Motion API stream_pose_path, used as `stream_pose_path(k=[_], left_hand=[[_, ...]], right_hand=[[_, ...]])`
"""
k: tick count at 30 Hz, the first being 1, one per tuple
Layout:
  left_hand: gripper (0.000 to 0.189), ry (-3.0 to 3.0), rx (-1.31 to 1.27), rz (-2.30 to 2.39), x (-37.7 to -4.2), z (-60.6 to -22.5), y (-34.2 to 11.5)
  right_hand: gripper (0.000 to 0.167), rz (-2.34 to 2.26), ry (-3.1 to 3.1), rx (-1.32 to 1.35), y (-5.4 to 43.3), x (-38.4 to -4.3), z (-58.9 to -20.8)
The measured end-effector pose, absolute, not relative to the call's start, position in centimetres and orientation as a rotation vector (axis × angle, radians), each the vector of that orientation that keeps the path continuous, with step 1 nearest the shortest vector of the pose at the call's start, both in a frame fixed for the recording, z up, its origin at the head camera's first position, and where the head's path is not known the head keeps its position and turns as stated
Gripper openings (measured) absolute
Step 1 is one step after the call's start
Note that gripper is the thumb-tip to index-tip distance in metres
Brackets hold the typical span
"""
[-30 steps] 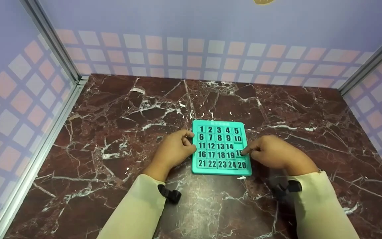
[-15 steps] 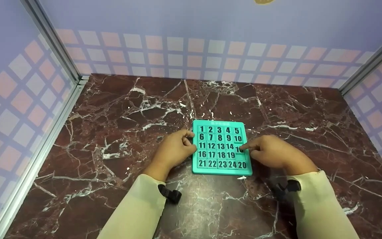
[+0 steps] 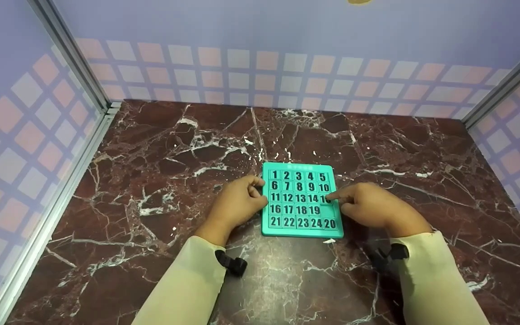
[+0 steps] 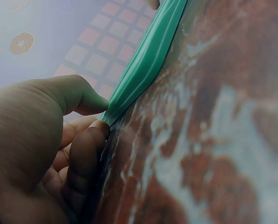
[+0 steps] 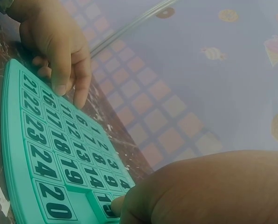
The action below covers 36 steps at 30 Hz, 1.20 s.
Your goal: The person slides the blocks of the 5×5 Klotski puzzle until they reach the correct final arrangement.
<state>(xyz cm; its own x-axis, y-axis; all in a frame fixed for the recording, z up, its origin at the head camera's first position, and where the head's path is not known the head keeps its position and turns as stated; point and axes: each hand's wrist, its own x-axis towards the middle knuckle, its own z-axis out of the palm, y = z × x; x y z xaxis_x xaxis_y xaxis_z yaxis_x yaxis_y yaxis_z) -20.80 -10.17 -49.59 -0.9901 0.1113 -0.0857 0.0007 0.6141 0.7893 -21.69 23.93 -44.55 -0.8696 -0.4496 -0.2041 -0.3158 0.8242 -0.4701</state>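
Observation:
A turquoise number slide puzzle point(image 3: 303, 233) lies flat on the marbled table, its tiles bearing black numerals. My left hand point(image 3: 238, 201) holds the puzzle's left edge; in the left wrist view the thumb point(image 4: 85, 95) and a fingertip meet at the turquoise rim. From the right side my right hand point(image 3: 370, 206) reaches in, its index fingertip touching the 15 tile point(image 5: 103, 204) at the right end of the third row. Just below that tile is a vacant slot point(image 3: 327, 210), with the 20 tile point(image 3: 330, 224) under it. The right hand's other fingers are partly hidden.
The dark red marbled table point(image 3: 174, 289) extends around the puzzle. White flecks are scattered behind it. Lilac panels point(image 3: 287, 27) with pink and white squares rise at the back and sides, joined by metal corner rails point(image 3: 68, 49).
My right index finger has slid the 15 tile away from me, up the right column to beside 14. The vacant slot is now beside 19. My left hand has stayed put.

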Motion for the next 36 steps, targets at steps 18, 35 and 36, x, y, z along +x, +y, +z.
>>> stream_pose_path(k=[18, 35, 36], left_hand=[[0.044, 2.701, 0.083, 1.33, -20.8, -49.7, -10.1], [0.044, 2.699, 0.089, 1.346, -20.9, -50.0, -10.2], [0.044, 2.698, 0.087, 1.347, -20.9, -50.0, -10.2]], right_hand=[[0.036, -0.565, 2.641, -0.661, 24.2, -20.7, -42.8], [0.036, -0.545, 2.556, -0.725, 24.1, -20.5, -42.9], [0.035, -0.547, 2.554, -0.717, 24.1, -20.5, -42.9]])
